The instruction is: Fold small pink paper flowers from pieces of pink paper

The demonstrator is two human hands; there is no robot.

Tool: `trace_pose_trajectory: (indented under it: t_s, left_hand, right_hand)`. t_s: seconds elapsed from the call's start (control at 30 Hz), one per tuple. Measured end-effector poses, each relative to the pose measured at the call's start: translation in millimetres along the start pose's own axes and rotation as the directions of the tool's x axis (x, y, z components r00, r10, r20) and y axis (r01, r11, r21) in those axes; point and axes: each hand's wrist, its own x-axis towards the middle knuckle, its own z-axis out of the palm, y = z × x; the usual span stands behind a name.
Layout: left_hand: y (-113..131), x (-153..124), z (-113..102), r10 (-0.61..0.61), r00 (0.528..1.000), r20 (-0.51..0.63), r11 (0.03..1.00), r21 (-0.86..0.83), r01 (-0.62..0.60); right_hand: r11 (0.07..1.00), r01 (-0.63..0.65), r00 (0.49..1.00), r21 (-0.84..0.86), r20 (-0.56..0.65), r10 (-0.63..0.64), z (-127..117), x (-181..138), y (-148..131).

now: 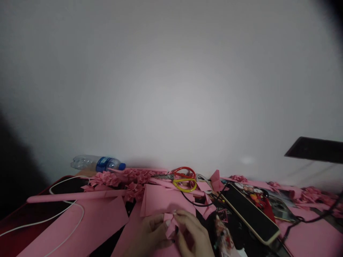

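Between my two hands, low in the middle of the head view, is a small folded piece of pink paper (169, 228). My left hand (150, 233) pinches it from the left with thumb and fingers. On the other side my right hand (194, 233) grips it, fingertips at its top and right edge. Flat pink sheets (166, 200) lie just beyond and beneath the hands. Farther back rest scissors (184, 180) with one red and one yellow handle loop, blades pointing left. Crumpled-looking folded pink paper pieces (135, 191) are heaped left of them.
A clear bottle (99, 163) with a blue cap lies against the wall at back left. A rolled pink paper tube (77, 196) and a white cable (81, 210) are at left. To the right are a phone (250, 212), dark cables and a dark lamp-like panel (316, 149) overhead.
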Motion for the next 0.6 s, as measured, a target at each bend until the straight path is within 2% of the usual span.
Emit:
trace_pose_trajectory:
  t_s: [0.13, 0.3, 0.47, 0.6]
  left_hand:
    - [7.8, -3.9, 3.1, -0.018, 0.997, -0.080, 0.998, -0.054, 0.014]
    - [9.4, -5.0, 4.2, -0.022, 0.998, -0.055, 0.999, -0.040, 0.020]
    - [3.6, -0.9, -0.9, -0.014, 0.999, -0.033, 1.000, -0.023, 0.013]
    - [1.6, 1.7, -4.1, -0.011, 1.000, 0.005, 1.000, -0.012, 0.011]
  right_hand:
    - [0.998, 0.054, 0.997, -0.018, 0.063, -0.053, -0.1, -0.2, 0.1]
    - [0.997, 0.070, 0.991, -0.041, 0.116, -0.065, -2.1, -0.9, -1.5]
    - [0.996, 0.035, 0.980, -0.078, 0.200, -0.019, -6.4, 1.1, -7.1]
    - [0.999, 0.020, 0.976, -0.044, 0.218, -0.010, -7.4, 1.7, -5.9]
